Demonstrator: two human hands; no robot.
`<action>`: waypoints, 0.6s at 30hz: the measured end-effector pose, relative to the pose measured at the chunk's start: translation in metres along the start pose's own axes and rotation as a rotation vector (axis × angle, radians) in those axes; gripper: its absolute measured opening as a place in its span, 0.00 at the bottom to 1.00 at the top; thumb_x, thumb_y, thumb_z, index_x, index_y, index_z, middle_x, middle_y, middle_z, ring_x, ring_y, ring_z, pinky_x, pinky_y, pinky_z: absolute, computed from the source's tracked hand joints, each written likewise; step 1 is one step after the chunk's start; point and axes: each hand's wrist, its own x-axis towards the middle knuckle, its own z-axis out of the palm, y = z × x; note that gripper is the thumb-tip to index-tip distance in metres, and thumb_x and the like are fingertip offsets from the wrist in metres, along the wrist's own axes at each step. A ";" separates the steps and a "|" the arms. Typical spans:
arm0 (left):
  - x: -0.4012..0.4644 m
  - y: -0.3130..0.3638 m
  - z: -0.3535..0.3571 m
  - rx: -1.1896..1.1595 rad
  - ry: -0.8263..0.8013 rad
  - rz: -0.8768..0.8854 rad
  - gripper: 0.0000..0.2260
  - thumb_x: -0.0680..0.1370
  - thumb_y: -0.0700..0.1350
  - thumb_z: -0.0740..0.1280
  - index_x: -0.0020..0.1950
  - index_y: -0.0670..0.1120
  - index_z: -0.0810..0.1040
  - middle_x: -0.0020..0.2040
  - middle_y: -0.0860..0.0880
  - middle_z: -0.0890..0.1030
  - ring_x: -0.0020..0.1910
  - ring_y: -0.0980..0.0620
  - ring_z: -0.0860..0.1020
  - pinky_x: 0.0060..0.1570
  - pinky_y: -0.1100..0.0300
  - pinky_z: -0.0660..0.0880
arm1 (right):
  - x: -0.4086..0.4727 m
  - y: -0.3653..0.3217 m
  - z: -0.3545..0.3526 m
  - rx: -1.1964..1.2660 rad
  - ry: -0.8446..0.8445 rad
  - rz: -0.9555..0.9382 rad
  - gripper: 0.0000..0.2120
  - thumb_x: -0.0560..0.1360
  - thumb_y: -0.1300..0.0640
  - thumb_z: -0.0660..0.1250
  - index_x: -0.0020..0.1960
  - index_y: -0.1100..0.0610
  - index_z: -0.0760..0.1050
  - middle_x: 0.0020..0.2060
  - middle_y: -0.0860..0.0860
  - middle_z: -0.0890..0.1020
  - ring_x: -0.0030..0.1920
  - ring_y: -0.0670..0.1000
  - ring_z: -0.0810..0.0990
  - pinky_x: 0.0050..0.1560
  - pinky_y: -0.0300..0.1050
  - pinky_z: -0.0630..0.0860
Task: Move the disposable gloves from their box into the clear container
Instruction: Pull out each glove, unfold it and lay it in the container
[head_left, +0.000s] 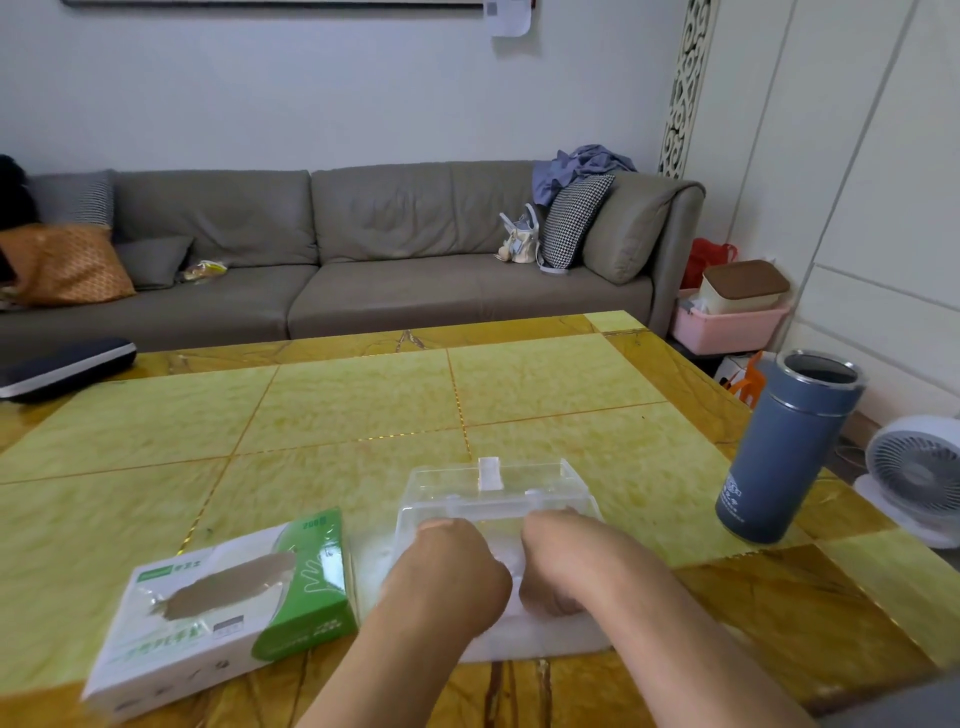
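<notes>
Both hands, L (447, 577) & R (558, 566), reach down into clear container (493, 499) near counter's (363, 405) front edge; fingers hidden, grip can't tell. We judge they're pressing gloves in. Glove box (223, 608) just left, opening up.

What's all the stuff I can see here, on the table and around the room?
glove box: one, white and green, table, near left
clear container: one, transparent, table, near centre, under the hands
flask: one, blue-grey, lid off, table, right
dark case: one, black, table's far left edge
table: one, yellow-green tiles
sofa: one, grey, behind the table
cushions: orange at left, houndstooth at right
pink basket: one, floor, right
fan: one, white, floor, far right
left hand: on the container, fingers curled
right hand: on the container, fingers curled
</notes>
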 end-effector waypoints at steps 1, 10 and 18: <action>-0.002 -0.002 0.002 0.017 0.023 0.012 0.09 0.77 0.40 0.62 0.54 0.39 0.77 0.39 0.49 0.74 0.34 0.51 0.73 0.32 0.61 0.69 | 0.000 0.000 0.000 -0.003 -0.004 -0.004 0.05 0.76 0.65 0.64 0.42 0.59 0.71 0.44 0.58 0.72 0.31 0.52 0.69 0.30 0.43 0.66; -0.003 0.003 -0.005 0.031 -0.061 -0.039 0.06 0.77 0.40 0.62 0.40 0.46 0.70 0.41 0.49 0.75 0.34 0.53 0.73 0.30 0.62 0.67 | -0.002 0.000 0.003 0.022 0.031 0.005 0.04 0.75 0.65 0.64 0.44 0.58 0.73 0.42 0.56 0.73 0.31 0.52 0.70 0.29 0.43 0.66; -0.013 0.004 -0.016 0.089 -0.126 0.051 0.09 0.81 0.39 0.59 0.41 0.47 0.67 0.39 0.50 0.71 0.40 0.53 0.73 0.34 0.63 0.67 | -0.009 0.002 0.005 0.059 0.125 -0.027 0.10 0.76 0.64 0.66 0.38 0.56 0.70 0.35 0.53 0.71 0.30 0.51 0.69 0.29 0.42 0.64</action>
